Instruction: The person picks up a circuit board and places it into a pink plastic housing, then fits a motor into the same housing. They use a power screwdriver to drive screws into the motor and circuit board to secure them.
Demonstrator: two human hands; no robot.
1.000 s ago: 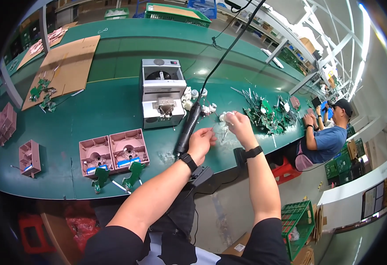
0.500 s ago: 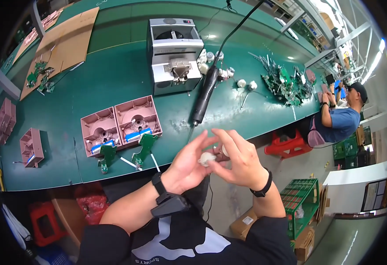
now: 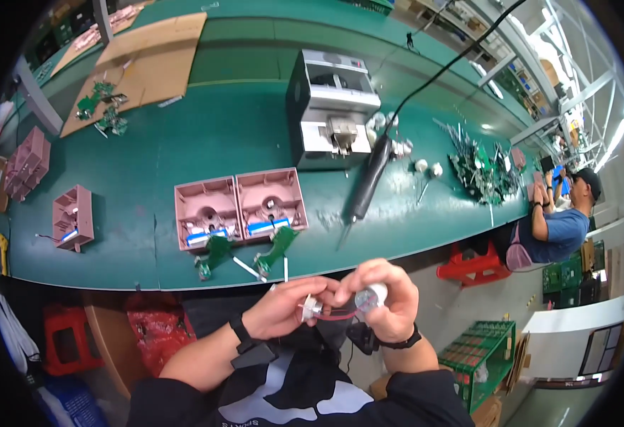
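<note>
Just off the bench's front edge, my left hand [image 3: 278, 312] pinches a small white part [image 3: 308, 307] with a metal bit on it. In the fingers of my right hand [image 3: 395, 299] is a round white part [image 3: 370, 297], its greyish face turned up. Thin reddish wires [image 3: 337, 316] stretch between the two parts. Beyond my hands sit two pink plastic housings [image 3: 205, 198], side by side, each with a blue-and-white piece inside. Green circuit boards [image 3: 278, 248] lean at their near edges. A black electric screwdriver [image 3: 373, 174] hangs on its cord to the right of the housings.
Behind the screwdriver stands a grey-black screw feeder [image 3: 333, 96]. White round parts [image 3: 421, 165] and a heap of circuit boards [image 3: 484, 167] lie to the right. Another pink housing [image 3: 77, 206] is at left. A co-worker [image 3: 561, 220] and a red stool [image 3: 473, 263] are beyond the bench edge.
My hands have moved down and apart, closer to my body. The white parts now show separately with reddish wires between them. The view has shifted, moving the bench things rightward.
</note>
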